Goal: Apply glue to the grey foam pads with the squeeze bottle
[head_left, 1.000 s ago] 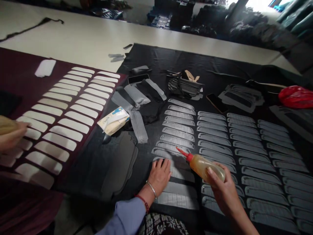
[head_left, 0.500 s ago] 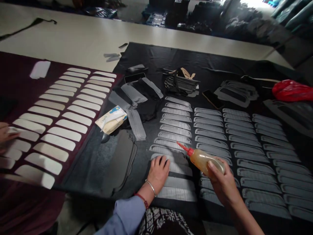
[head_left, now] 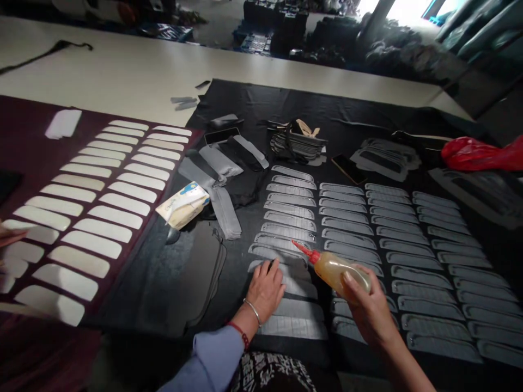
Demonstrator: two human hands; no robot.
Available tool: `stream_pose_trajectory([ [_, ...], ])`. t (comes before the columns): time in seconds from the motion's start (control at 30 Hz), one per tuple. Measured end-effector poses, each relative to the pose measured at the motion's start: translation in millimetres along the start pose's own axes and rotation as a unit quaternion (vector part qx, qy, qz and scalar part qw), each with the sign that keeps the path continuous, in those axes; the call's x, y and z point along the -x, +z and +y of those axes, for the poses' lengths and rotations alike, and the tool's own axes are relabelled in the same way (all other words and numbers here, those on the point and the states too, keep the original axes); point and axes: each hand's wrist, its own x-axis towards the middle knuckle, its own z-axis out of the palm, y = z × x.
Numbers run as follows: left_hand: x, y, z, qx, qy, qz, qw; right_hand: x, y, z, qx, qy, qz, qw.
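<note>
My right hand (head_left: 368, 310) is closed around a squeeze bottle of amber glue (head_left: 339, 270); its red nozzle (head_left: 303, 251) points left and down over a grey strip piece. My left hand (head_left: 266, 288) lies flat with fingers spread on a grey strip piece (head_left: 281, 272) in the leftmost column. Rows of several grey strip pieces (head_left: 392, 239) cover the black cloth (head_left: 286, 103) in front of me. A silver bangle and a red cord sit on my left wrist.
Another person's hand (head_left: 10, 237) touches white strips (head_left: 102, 201) laid on a maroon cloth at the left. A tissue pack (head_left: 182, 204), loose grey fabric pieces (head_left: 223, 207), a tied bundle (head_left: 296, 142), a phone (head_left: 348, 169) and a red bag (head_left: 482, 153) lie around.
The bottle's nozzle has shifted slightly left and down toward the strip under my left hand. The other person's hand at the left has drawn back toward the frame edge.
</note>
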Motion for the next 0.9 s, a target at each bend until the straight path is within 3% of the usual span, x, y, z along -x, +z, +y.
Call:
stream_pose_trajectory([
  [0.6,2.1,13.4,2.8,-0.011,0.0,0.05,0.999,-3.0,3.5,3.3,0.013,-0.004,-0.009,1.0],
  [0.9,9.0,3.9,4.7,0.018,0.038,0.012,0.999,-1.1,2.2,2.1,0.007,-0.01,-0.014,1.0],
])
